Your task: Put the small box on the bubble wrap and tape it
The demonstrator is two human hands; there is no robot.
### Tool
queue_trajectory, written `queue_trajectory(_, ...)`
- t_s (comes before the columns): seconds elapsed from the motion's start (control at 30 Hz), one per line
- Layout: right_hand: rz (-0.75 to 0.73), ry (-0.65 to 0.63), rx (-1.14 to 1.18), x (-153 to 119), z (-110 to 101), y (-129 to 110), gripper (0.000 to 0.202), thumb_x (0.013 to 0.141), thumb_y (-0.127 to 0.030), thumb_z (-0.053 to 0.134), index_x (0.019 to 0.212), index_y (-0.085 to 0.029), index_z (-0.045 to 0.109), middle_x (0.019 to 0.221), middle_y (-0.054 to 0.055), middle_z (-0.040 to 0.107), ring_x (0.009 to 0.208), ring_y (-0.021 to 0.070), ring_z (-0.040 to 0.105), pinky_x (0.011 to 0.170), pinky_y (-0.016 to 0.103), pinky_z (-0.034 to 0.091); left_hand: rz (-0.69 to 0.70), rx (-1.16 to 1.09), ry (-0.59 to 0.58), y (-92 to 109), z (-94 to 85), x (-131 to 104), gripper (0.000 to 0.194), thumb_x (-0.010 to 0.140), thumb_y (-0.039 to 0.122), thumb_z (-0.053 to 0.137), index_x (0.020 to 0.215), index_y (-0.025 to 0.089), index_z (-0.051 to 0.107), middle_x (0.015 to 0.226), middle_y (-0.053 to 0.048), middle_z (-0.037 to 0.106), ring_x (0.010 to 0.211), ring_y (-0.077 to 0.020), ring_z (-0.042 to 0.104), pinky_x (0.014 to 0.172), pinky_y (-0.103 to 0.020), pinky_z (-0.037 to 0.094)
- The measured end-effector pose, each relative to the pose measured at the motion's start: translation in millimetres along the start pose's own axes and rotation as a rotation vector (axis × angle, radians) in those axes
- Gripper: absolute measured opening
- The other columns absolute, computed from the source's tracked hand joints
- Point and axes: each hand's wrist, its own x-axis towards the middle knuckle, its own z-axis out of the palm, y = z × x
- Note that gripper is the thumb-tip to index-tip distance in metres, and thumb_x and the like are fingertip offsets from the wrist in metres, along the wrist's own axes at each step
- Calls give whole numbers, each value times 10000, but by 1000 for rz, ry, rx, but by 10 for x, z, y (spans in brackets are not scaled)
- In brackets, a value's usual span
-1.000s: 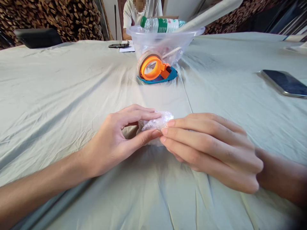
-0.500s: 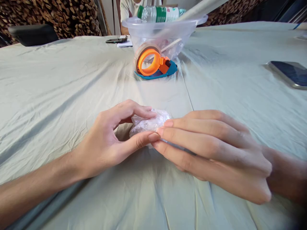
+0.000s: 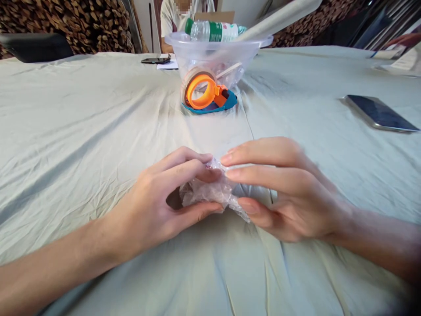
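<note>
A small crumpled bundle of clear bubble wrap (image 3: pixel 208 191) lies on the cloth in front of me, between both hands. My left hand (image 3: pixel 164 193) grips it from the left, thumb on the near side and fingers curled over the far side. From the right, my right hand (image 3: pixel 286 188) has its fingertips on the bundle's far edge and its thumb against a loose flap at the near edge. A gap shows between that thumb and the fingers. Whatever the wrap contains, if anything, cannot be made out.
Beyond the hands stands an orange and blue tape dispenser (image 3: pixel 208 94), before a clear plastic basin (image 3: pixel 217 48) with a green-labelled bottle (image 3: pixel 217 31) and a white roll (image 3: pixel 279 19). A phone (image 3: pixel 379 112) lies at right, another phone (image 3: pixel 156 60) farther left. A person (image 3: pixel 171 19) is behind.
My right hand has opened its thumb away from its fingers and turned. A flap of bubble wrap now sticks out toward the near right. My left fingers have curled further over the bundle.
</note>
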Motion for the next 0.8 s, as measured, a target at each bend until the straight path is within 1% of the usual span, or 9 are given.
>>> queue_trajectory(0.1, -61, 12, 55, 39, 99, 50, 390, 1075, -296, 631, 1440, -160, 605, 1391, 188, 767, 1342, 292, 751, 1070, 471, 666, 39, 34, 12, 20, 24, -10, 209, 1010, 267, 875, 1130, 227, 709, 1272, -60, 759, 1071, -155, 776, 908, -245, 664)
queue_trajectory(0.23, -3, -84, 118, 24, 122, 71, 508, 1112, -508, 568, 1484, -163, 587, 1432, 193, 732, 1373, 327, 725, 1077, 504, 633, 26, 53, -4, 42, 27, -3, 212, 1009, 252, 849, 1103, 238, 660, 1297, -71, 736, 1149, -186, 771, 958, -283, 669)
queue_trajectory(0.27, 0, -88, 128, 14, 120, 70, 522, 1107, -523, 573, 1486, -163, 585, 1435, 193, 728, 1376, 333, 722, 1080, 506, 627, 22, 56, -8, 46, 28, 1, 220, 1002, 245, 846, 1093, 242, 646, 1308, -74, 733, 1179, -200, 769, 985, -301, 669)
queue_trajectory(0.33, 9, -93, 130, -4, 115, 62, 504, 1086, -473, 612, 1488, -172, 571, 1448, 196, 721, 1384, 335, 715, 1090, 509, 614, 12, 61, -14, 54, 37, 6, 249, 979, 230, 844, 1092, 252, 623, 1333, -78, 726, 1216, -218, 763, 1017, -326, 667)
queue_trajectory(0.43, 28, -101, 115, -18, 114, 49, 489, 1038, -343, 654, 1489, -192, 540, 1471, 199, 709, 1399, 327, 703, 1105, 512, 603, -18, 79, -26, 72, 64, 3, 296, 936, 189, 821, 1117, 260, 597, 1387, -72, 706, 1216, -209, 756, 1008, -317, 661)
queue_trajectory(0.53, 20, -87, 113, -22, 118, 54, 500, 1023, -368, 671, 1474, -192, 543, 1463, 202, 706, 1376, 330, 709, 1090, 517, 611, -39, 97, -37, 97, 85, -7, 307, 929, 153, 776, 1146, 260, 588, 1417, -67, 692, 1257, -202, 742, 1049, -316, 646)
queue_trajectory(0.67, 18, -94, 64, -14, 126, 75, 481, 1037, -410, 704, 1433, -169, 574, 1440, 223, 717, 1340, 328, 731, 1074, 512, 618, -95, 4, -32, 109, 81, 0, 229, 957, 191, 778, 1126, 256, 637, 1439, -86, 704, 1382, -250, 709, 1145, -377, 623)
queue_trajectory(0.73, 11, -79, 46, 2, 134, 73, 473, 1016, -367, 739, 1422, -182, 580, 1408, 208, 738, 1307, 322, 753, 1045, 501, 633, -159, -100, -29, 94, 71, 9, 224, 959, 229, 818, 1123, 263, 669, 1398, -72, 736, 1346, -257, 731, 1111, -379, 637)
queue_trajectory(0.8, 11, -51, 43, 23, 144, 58, 469, 991, -301, 742, 1419, -200, 579, 1369, 181, 757, 1273, 315, 771, 1016, 494, 648, -206, -179, -25, 70, 63, 13, 236, 949, 240, 859, 1104, 270, 684, 1292, -40, 773, 1241, -237, 765, 1048, -355, 650)
